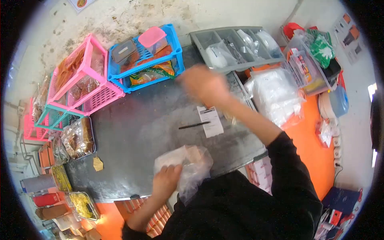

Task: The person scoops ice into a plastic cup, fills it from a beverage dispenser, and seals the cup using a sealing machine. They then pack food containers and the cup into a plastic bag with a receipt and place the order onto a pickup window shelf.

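Near the front edge of the dark table, a clear plastic bag (pixel 196 164) holds a pale, box-like item that I cannot make out well. My left hand (pixel 166 180) grips the bag's left side, thumb and fingers pressed on it. Farther forward, my right hand (pixel 206 84) is raised over the table, close to the blue basket (pixel 148 66) and the grey cutlery tray (pixel 236 66). Motion smears its fingers, so whether it holds anything is unclear. Between the hands lie a printed paper slip (pixel 212 125) and a black pen (pixel 194 125).
Pink baskets (pixel 100 94) with bagged food stand at the back left. A tray of wrapped bread (pixel 84 138) sits at the left edge, near a brown paper scrap (pixel 98 163). To the right are a stack of plastic bags (pixel 276 94) and a clear bin (pixel 308 68).
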The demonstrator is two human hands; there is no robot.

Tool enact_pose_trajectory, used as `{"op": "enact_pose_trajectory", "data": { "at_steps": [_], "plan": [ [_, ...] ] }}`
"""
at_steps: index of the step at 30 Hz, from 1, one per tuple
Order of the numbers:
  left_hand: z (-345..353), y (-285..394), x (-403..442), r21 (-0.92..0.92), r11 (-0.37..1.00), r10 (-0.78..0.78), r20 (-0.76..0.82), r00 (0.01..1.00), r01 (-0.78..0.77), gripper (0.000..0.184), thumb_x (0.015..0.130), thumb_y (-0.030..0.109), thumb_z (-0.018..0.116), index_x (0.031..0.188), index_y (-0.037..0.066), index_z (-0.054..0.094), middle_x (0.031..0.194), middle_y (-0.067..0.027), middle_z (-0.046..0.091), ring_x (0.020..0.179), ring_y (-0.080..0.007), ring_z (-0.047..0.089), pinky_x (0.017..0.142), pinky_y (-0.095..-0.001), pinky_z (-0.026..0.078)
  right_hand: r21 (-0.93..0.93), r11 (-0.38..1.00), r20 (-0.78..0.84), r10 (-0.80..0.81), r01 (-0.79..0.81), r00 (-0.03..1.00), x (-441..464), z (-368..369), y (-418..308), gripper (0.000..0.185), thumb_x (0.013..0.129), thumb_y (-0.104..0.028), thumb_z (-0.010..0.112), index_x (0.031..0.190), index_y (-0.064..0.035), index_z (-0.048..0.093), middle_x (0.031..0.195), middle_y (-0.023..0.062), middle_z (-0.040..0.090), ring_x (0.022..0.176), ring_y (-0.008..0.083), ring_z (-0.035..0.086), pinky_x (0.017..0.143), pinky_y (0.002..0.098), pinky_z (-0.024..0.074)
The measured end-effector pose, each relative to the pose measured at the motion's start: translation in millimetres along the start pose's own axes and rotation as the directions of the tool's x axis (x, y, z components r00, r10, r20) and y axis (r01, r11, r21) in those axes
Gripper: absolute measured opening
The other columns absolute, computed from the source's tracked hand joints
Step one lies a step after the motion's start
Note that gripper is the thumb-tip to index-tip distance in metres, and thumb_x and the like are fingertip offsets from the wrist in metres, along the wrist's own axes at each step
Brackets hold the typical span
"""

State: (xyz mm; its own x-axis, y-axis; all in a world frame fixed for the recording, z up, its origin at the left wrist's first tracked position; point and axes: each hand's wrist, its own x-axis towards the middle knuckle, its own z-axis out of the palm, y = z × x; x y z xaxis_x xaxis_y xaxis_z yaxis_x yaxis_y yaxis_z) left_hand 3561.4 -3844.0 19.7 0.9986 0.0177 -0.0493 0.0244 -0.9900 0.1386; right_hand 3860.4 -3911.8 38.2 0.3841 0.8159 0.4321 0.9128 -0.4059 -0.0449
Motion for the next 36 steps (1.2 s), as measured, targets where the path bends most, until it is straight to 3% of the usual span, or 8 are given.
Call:
{"op": "enact_pose_trajectory", "data": {
  "at_steps": [2, 3, 5, 6, 9, 20, 31, 36],
  "plan": [
    [10, 26, -13, -0.204, 0.928, -0.334, -0.083, 0.939, 0.312, 0.010, 0.073, 0.008, 0.052, 0.083, 0.008, 0.049, 0.075, -0.0057, 0.053, 0.066, -0.0208, 0.054, 0.059, -0.0362, 0.047, 0.393, 0.821, -0.349, 0.550, -0.414, 0.759, 0, 14, 118, 0.015, 0.072, -0.006, 0.059, 0.086, -0.0030, 0.064, 0.085, 0.0124, 0.064, 0.078, 0.0280, 0.062, 0.067, 0.0363, 0.0501],
    [40, 33, -36, -0.210, 0.921, -0.351, -0.082, 0.933, 0.328, 0.010, 0.073, 0.008, 0.052, 0.083, 0.008, 0.049, 0.075, -0.0057, 0.053, 0.066, -0.0208, 0.054, 0.059, -0.0362, 0.047, 0.195, 0.878, -0.316, 0.478, -0.436, 0.820, -2, 32, 178, 0.013, 0.073, -0.006, 0.058, 0.083, -0.0002, 0.064, 0.085, 0.0154, 0.063, 0.077, 0.0318, 0.062, 0.067, 0.0384, 0.0498],
    [115, 40, -75, -0.758, 0.083, -0.886, 0.241, 0.396, 0.647, 0.012, 0.075, 0.004, 0.051, 0.087, 0.003, 0.055, 0.078, -0.0092, 0.053, 0.070, -0.0227, 0.052, 0.067, -0.0340, 0.045, 0.053, 0.935, -0.097, 0.354, -0.350, 0.930, 7, 61, 229, 0.013, 0.074, -0.003, 0.052, 0.079, -0.0003, 0.064, 0.081, 0.0213, 0.062, 0.080, 0.0357, 0.061, 0.071, 0.0426, 0.0486],
    [128, 49, -80, -0.828, -0.277, -0.903, 0.398, 0.162, 0.488, 0.013, 0.075, 0.004, 0.051, 0.087, 0.003, 0.055, 0.078, -0.0093, 0.053, 0.070, -0.0226, 0.052, 0.067, -0.0339, 0.045, 0.068, 0.941, -0.089, 0.337, -0.332, 0.937, 19, 86, 245, 0.013, 0.074, -0.003, 0.052, 0.079, -0.0003, 0.064, 0.081, 0.0213, 0.062, 0.080, 0.0357, 0.061, 0.071, 0.0426, 0.0486],
    [143, 77, -96, -0.823, -0.538, -0.839, 0.544, -0.021, 0.183, 0.013, 0.076, 0.004, 0.051, 0.087, 0.002, 0.055, 0.079, -0.0094, 0.053, 0.071, -0.0224, 0.052, 0.067, -0.0335, 0.044, -0.066, 0.935, 0.167, 0.354, -0.348, 0.920, 42, 142, 259, 0.011, 0.072, -0.005, 0.055, 0.075, 0.0008, 0.064, 0.080, 0.0241, 0.062, 0.079, 0.0373, 0.062, 0.073, 0.0428, 0.0493],
    [132, 82, -75, -0.886, -0.463, -0.886, 0.464, 0.023, 0.024, 0.014, 0.077, 0.005, 0.051, 0.089, 0.001, 0.057, 0.082, -0.0100, 0.053, 0.075, -0.0218, 0.051, 0.070, -0.0322, 0.042, -0.046, 0.867, 0.279, 0.487, -0.496, 0.827, 40, 154, 261, 0.020, 0.064, -0.012, 0.060, 0.075, 0.0045, 0.063, 0.082, 0.0250, 0.062, 0.082, 0.0393, 0.061, 0.073, 0.0437, 0.0495],
    [101, 35, -3, -0.992, 0.121, -0.977, -0.111, 0.182, 0.044, 0.015, 0.078, 0.005, 0.052, 0.091, 0.000, 0.058, 0.085, -0.0105, 0.052, 0.079, -0.0211, 0.050, 0.072, -0.0308, 0.041, 0.317, 0.671, 0.216, 0.637, -0.670, 0.740, 10, 113, 249, 0.013, 0.065, -0.022, 0.062, 0.069, -0.0129, 0.071, 0.077, 0.0145, 0.066, 0.074, 0.0308, 0.064, 0.069, 0.0368, 0.0507],
    [49, 56, -1, -0.991, 0.101, -0.938, -0.065, 0.339, 0.090, 0.018, 0.079, 0.006, 0.053, 0.096, 0.001, 0.059, 0.098, -0.0102, 0.051, 0.094, -0.0204, 0.047, 0.078, -0.0278, 0.037, 0.435, 0.739, -0.191, 0.634, -0.514, 0.749, -2, 114, 243, 0.016, 0.073, -0.021, 0.058, 0.075, -0.0077, 0.066, 0.074, 0.0131, 0.064, 0.065, 0.0291, 0.061, 0.063, 0.0359, 0.0478]
  ]
}}
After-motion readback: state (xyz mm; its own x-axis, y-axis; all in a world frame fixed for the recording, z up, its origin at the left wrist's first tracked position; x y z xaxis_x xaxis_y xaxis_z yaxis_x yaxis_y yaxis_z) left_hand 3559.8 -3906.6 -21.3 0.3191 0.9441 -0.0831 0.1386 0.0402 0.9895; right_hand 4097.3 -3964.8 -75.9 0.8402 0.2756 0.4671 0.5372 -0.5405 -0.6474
